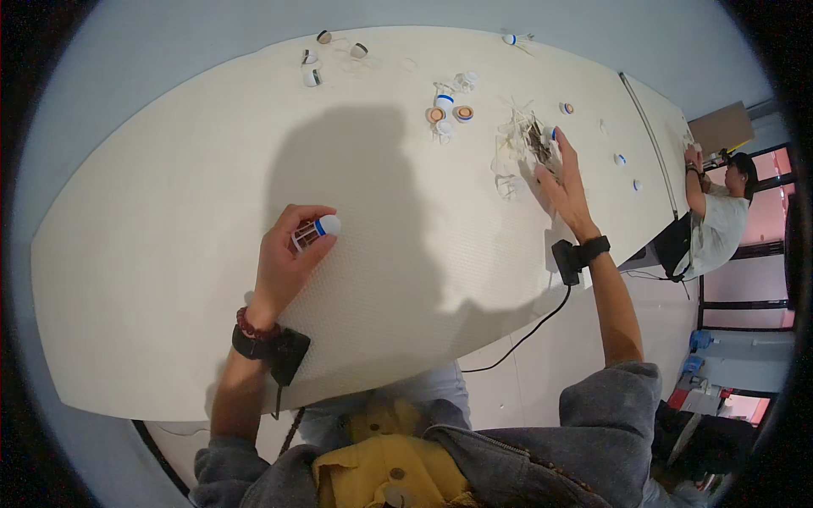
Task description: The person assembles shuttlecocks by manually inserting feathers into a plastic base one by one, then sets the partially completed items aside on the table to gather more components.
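My left hand (288,254) is shut on a small shuttlecock-like piece (319,229) with a white round cap, a blue band and a thin cage of stems, held just above the white table (169,220). My right hand (563,182) is stretched out to the far right, fingers spread, resting on a loose pile of white feathers and dark bits (525,144). Whether it grips anything there is hidden by the fingers. A black band with a small box and a cable sits on each wrist.
Several small white caps with blue bands and cork-coloured ends (449,114) lie beyond the pile; more lie at the far edge (318,59) and to the right (622,159). Another person (716,220) works at the table's right end. A black cable (525,334) hangs off the near edge.
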Action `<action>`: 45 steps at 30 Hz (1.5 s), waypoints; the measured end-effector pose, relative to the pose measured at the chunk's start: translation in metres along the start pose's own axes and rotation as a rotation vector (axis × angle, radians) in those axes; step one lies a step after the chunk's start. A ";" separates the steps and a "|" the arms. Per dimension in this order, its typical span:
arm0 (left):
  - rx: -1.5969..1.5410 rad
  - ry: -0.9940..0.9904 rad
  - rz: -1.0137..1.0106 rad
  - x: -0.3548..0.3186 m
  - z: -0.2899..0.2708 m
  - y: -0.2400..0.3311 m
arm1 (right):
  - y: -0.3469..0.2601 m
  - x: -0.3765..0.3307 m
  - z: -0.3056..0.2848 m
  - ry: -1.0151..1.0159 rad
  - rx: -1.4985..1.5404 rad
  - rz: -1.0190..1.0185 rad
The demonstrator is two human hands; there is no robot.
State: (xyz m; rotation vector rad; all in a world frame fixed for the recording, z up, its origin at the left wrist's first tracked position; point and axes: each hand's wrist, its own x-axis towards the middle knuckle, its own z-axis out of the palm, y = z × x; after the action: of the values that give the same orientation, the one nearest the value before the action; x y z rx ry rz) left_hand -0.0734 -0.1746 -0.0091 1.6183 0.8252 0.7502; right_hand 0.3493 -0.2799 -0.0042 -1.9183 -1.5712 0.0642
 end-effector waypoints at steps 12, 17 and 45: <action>0.067 -0.010 0.020 -0.001 -0.001 0.001 | -0.067 -0.016 -0.008 -0.260 -0.125 -0.055; 0.031 -0.007 0.042 -0.003 -0.003 -0.004 | -0.056 0.005 0.005 -0.244 0.086 -0.060; 0.060 0.005 0.026 -0.003 0.000 -0.003 | 0.006 -0.044 0.011 0.129 -0.024 0.182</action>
State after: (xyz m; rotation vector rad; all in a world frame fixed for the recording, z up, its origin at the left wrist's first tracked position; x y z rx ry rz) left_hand -0.0752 -0.1767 -0.0124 1.6840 0.8381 0.7544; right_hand 0.3370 -0.3145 -0.0314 -2.0378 -1.3168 -0.0009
